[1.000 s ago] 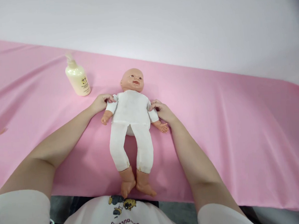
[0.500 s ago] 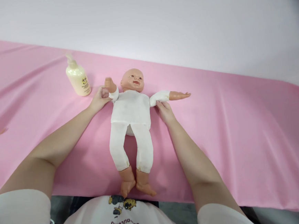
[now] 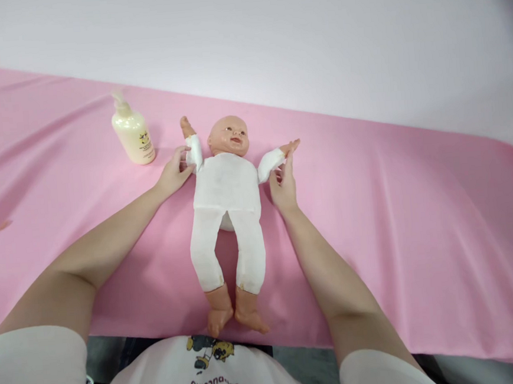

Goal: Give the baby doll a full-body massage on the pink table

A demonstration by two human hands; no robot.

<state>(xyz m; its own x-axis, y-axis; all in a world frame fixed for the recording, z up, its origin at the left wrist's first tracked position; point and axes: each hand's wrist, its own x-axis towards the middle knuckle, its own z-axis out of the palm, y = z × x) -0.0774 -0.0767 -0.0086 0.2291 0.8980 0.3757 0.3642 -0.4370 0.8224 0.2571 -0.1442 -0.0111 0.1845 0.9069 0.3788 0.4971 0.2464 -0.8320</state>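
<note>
Via head cam, I have the doll supine at ctr of the pink cloth, head at far end, feet at near edge, both arms angled up and outward. My L hand sits at the outer side of the doll's sleeve on that side, and my R hand is at the underside of the opp. sleeve, fingers partly curled; I cannot tell whether either grip is clamped. Pump bottle stands L of the doll, beyond L hand.
</note>
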